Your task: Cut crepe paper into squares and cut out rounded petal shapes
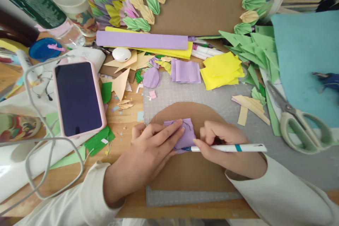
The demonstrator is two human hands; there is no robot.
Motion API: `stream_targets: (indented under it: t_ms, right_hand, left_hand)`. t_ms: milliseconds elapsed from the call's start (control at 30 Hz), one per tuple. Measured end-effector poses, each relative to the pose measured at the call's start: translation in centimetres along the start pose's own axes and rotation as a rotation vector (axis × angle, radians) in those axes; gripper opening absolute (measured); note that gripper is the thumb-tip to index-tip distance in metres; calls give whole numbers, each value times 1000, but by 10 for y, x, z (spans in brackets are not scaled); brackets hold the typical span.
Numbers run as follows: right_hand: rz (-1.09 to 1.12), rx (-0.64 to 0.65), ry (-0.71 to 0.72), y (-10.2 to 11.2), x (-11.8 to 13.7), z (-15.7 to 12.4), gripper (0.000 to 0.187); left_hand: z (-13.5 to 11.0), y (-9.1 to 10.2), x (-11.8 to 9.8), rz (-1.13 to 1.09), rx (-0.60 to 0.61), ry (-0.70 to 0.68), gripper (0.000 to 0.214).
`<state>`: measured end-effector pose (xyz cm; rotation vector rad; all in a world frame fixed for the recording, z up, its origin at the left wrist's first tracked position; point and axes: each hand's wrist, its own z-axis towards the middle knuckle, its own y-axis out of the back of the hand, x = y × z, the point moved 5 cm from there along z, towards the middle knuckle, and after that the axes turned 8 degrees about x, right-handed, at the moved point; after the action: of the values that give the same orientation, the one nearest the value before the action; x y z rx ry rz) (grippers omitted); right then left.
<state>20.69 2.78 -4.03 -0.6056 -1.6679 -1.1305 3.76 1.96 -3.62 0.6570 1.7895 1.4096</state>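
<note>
A small purple crepe paper square (187, 135) lies on a round brown cardboard piece (185, 174), with a dark curved line drawn near its top edge. My left hand (156, 144) rests flat on the square's left part, fingers stretched out and pressing it. In my right hand (225, 141) is a white marker (225, 148) with a blue band, pinched low between thumb and fingers. Its blue tip touches or hovers by the square's lower edge; I cannot tell which. Beyond the hands lie a stack of purple paper pieces (185, 71) and yellow paper pieces (221, 70).
Scissors (299, 120) lie at the right near green paper leaves (258, 49) and a blue sheet (304, 60). At the left are a phone (79, 99), a white cable (50, 148), a paper cup (76, 10) and a bottle (39, 7). Pleated paper leaves edge brown cardboard (196, 7) behind.
</note>
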Motion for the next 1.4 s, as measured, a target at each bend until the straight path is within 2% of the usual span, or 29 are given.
stream_targets:
  t_ms: [133,300,433,567,767,933,1100,1233,1400]
  right_hand:
    - [25,-34,-4,3,5,4,36]
    - [12,-2,0,1,1,3,34]
    - [9,-17,-67,5,-5,1,35]
    - [37,-40,-74,11,-6,2,36]
    - [91,9,-88,11,-7,3,35]
    - [70,-73,-103,17,-8,4,37]
    - [182,-92,-118,23,-8,4,37]
    - [242,-73,-152,25,-10,5,24]
    - [272,-108,-109,22,-9,5,4]
  left_hand:
    - [0,0,1,-14,-8,7,43]
    - [0,0,0,-2,-20,-4,42]
    - [1,0,1,-5,-9,4,43]
    - [2,1,1,4,-4,11,43]
    - [2,3,0,36,-6,-1,42]
    - [0,1,0,17,-15,5,43]
    - [-2,-1,-1,31,-18,4,44]
    - [-3,-1,-2,57,-57,6,43]
    - [-7,0,-6,125,-99,-106,38]
